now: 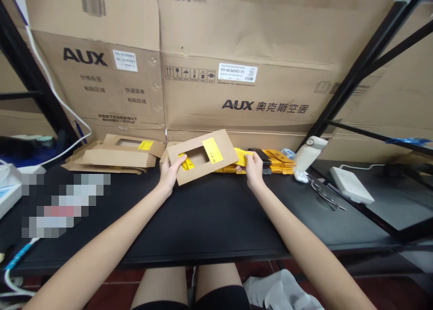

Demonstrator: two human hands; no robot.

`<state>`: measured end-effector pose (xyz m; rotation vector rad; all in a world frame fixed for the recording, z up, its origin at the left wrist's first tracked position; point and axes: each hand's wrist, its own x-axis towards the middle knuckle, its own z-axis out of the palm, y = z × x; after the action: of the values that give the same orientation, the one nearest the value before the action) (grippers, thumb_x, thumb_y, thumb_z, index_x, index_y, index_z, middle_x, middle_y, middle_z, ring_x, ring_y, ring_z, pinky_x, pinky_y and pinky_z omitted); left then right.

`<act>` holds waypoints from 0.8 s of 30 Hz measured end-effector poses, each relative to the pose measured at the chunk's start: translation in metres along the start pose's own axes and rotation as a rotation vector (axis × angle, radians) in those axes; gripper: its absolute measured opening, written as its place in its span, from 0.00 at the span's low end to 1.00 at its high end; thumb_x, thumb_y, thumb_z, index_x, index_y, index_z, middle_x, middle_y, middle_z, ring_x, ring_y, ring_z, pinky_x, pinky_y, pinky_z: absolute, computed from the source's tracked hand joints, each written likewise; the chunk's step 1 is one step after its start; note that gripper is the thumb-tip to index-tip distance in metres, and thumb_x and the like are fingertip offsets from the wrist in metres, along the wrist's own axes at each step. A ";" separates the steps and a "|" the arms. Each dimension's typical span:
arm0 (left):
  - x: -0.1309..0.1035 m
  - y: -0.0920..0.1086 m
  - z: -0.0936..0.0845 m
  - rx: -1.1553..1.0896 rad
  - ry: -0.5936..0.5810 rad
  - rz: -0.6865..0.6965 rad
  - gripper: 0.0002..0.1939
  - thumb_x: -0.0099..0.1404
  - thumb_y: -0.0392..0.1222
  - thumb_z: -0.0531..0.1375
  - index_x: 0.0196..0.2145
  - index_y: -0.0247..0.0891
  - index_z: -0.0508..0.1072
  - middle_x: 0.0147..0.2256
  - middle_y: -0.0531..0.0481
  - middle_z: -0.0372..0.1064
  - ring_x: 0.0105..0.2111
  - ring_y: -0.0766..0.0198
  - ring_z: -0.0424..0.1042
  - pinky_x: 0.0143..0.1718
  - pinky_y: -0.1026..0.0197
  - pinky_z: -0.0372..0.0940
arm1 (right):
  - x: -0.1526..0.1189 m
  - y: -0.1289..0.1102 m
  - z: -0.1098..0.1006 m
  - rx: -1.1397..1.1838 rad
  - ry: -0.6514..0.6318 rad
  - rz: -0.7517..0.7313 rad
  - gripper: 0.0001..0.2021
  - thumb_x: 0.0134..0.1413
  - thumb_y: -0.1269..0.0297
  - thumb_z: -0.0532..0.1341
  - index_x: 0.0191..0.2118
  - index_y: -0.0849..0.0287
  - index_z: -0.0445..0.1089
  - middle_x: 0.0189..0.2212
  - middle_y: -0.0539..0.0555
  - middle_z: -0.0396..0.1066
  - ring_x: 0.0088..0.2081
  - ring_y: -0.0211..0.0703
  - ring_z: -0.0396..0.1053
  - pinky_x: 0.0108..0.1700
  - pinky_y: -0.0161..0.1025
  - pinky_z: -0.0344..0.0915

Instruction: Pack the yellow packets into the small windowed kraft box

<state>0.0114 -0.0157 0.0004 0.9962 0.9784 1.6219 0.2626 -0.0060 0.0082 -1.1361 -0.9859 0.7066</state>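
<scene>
Both hands were busy, and up front it was the windowed cardboard carton (199, 170) that took the stage, slanted over the black tabletop (219, 220), its right end the higher! The left hand (169, 175) pinched it at the left end, thumb on the front by the cut-out, right beside a yellow piece (187, 162) showing through the opening. Over at the other end, the right hand (255, 169) had a yellow packet (242, 157) nipped between thumb and fingers, right up against the carton's edge.

Good handling here, I judged, called for a firm but light left hold, so the thin board would not buckle around its window. The packet was best kept flat and in line with the carton's end, its corners clear of the edge, with slow, even pressure and no twisting.

Now for what the view kept back! The left fingers were behind the board, and the carton's far side never showed. Whether the packet reached inside, or joined the piece in the window, I could not tell. The writing on the yellow label (213, 151) was too small to read, and the carton partly covered the row of orange packets (280, 159) behind.
</scene>
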 end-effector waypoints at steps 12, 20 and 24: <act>-0.002 -0.004 0.000 0.070 -0.132 -0.063 0.26 0.48 0.47 0.70 0.44 0.36 0.72 0.45 0.42 0.75 0.45 0.52 0.75 0.49 0.51 0.68 | 0.003 0.008 -0.002 -0.142 -0.054 -0.153 0.10 0.47 0.58 0.54 0.26 0.61 0.64 0.24 0.47 0.64 0.29 0.34 0.59 0.31 0.29 0.55; -0.001 -0.006 -0.002 0.061 -0.149 -0.079 0.26 0.49 0.47 0.69 0.46 0.36 0.73 0.45 0.42 0.75 0.44 0.52 0.75 0.49 0.52 0.68 | 0.002 0.001 -0.001 0.116 -0.105 0.200 0.08 0.42 0.61 0.61 0.27 0.60 0.66 0.23 0.46 0.67 0.26 0.34 0.63 0.30 0.31 0.58; 0.000 -0.008 -0.003 0.046 -0.156 -0.089 0.26 0.50 0.48 0.69 0.46 0.37 0.73 0.45 0.42 0.75 0.44 0.52 0.75 0.49 0.52 0.68 | 0.003 -0.001 -0.002 0.211 -0.226 0.315 0.12 0.40 0.61 0.65 0.32 0.59 0.67 0.26 0.48 0.72 0.28 0.36 0.68 0.29 0.32 0.60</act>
<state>0.0114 -0.0140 -0.0082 1.0780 0.9443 1.4316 0.2655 -0.0051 0.0100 -1.0509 -0.9023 1.1857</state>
